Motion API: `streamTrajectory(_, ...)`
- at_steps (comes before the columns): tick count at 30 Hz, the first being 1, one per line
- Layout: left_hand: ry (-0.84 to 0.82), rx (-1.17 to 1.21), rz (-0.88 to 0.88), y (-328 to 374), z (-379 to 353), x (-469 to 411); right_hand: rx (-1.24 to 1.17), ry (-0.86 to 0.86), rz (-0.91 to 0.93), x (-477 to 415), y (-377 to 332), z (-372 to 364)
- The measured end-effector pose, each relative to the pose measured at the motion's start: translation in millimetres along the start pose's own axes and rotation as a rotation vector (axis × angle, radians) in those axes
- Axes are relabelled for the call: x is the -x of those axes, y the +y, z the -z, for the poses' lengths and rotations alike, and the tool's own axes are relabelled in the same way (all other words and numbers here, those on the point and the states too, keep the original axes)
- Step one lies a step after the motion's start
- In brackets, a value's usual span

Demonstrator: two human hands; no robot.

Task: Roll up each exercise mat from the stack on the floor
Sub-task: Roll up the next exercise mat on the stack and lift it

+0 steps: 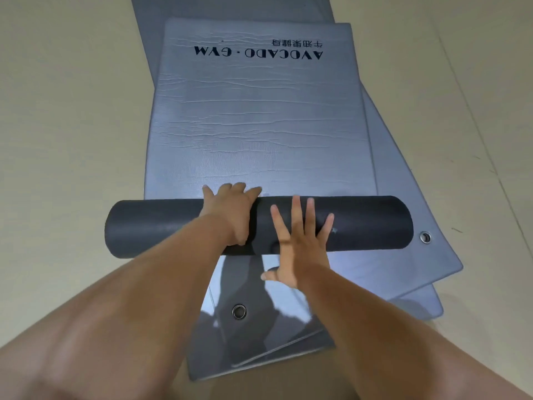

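A grey-blue exercise mat (259, 116) with black "AVOCADO·GYM" lettering lies on top of a stack of mats. Its near end is wound into a dark grey roll (366, 223) lying across the stack. My left hand (230, 209) grips the roll near its middle, fingers curled over the far side. Just to its right, my right hand (302, 241) presses flat on the roll with spread, straight fingers, the thumb hanging below it.
More flat mats (403, 269) fan out under the top one, with metal eyelets (239, 311) at their corners. Another mat (230, 7) extends at the far end. Beige floor (72, 111) surrounds the stack. My bare leg (86, 327) fills the lower left.
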State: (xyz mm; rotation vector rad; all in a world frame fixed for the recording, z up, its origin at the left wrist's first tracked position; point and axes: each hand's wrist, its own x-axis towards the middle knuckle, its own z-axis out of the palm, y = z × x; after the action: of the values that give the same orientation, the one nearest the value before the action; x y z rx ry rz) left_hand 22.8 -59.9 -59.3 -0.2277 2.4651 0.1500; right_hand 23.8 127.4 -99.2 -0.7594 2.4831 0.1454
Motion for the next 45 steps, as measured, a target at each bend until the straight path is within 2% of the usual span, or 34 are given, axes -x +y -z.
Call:
streamTrajectory(6, 0.418, 0.152, 0.08, 16, -41, 35, 0.007, 0.075, 0.008, -43, 6, 34)
streamTrajectory(8, 0.48, 0.136, 0.041, 19, -64, 40, 0.006, 0.082, 0.011, -58, 8, 46)
streamTrajectory(12, 0.284, 0.05, 0.0, 11, -82, 38, -0.022, 0.066, 0.017, -81, 13, 62)
streamTrajectory(15, 0.295, 0.027, 0.001, 4, -75, 21, -0.051, 0.31, 0.02, -71, 9, 53)
streamTrajectory(17, 0.293, 0.053, 0.016, -1, -59, 3, -0.042, 0.38, 0.029, -57, 9, 45)
streamTrajectory(20, 0.261, 0.034, -0.012, -16, -30, -25, -0.019, 0.336, 0.058, -43, 14, 32)
streamTrajectory(25, 0.207, -0.028, -0.035, -31, 1, -61, 0.043, 0.146, 0.018, -66, 17, 39)
streamTrajectory(29, 0.35, -0.1, -0.053, -35, 22, -82, 0.083, 0.086, -0.032, -104, 18, 66)
streamTrajectory(33, 0.501, -0.162, -0.028, -20, 5, -78, 0.094, 0.076, -0.033, -135, 22, 92)
streamTrajectory(39, 0.409, -0.159, 0.064, -20, 6, -92, 0.136, 0.094, -0.036, -162, 28, 109)
streamTrajectory(45, 0.373, -0.125, 0.036, -32, 33, -106, 0.111, 0.044, 0.014, -173, 35, 126)
